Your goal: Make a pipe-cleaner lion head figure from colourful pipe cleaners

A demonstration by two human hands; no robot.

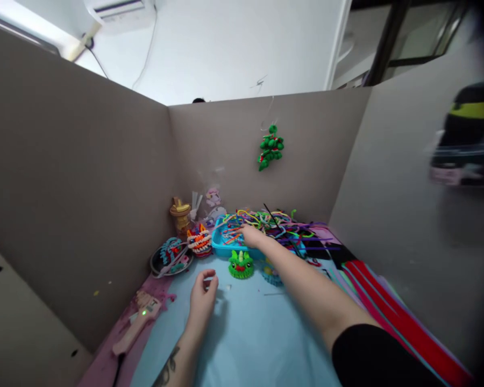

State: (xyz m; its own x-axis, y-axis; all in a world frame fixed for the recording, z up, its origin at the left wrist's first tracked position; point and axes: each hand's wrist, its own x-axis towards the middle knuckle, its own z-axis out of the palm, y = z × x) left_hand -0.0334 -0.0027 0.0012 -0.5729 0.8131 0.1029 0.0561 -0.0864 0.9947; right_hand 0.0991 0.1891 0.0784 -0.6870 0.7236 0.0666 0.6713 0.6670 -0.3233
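My left hand (204, 293) is raised over the light blue cloth (250, 333), fingers loosely curled and a gap between thumb and fingertips, with nothing visible in it. Stretched forward, my right hand (250, 236) reaches into the blue tray (226, 250). Its fingers are among short orange and blue pipe cleaner pieces (232, 235); whether they grip one is too small to tell. In front of the tray sits a green fuzzy creature head (241, 266) with eyes and a red mouth. Beside it, a blue and yellow fuzzy piece (271, 274) is partly covered by my right forearm.
An orange and white figure (199, 240) and a bowl of blue pieces (157, 264) stand at left. A glue gun (139, 325) with a green light lies nearer. Tangled pipe cleaners (282, 220) fill the back; red strips (391, 306) lie right. A green ornament (271, 146) hangs on the partition.
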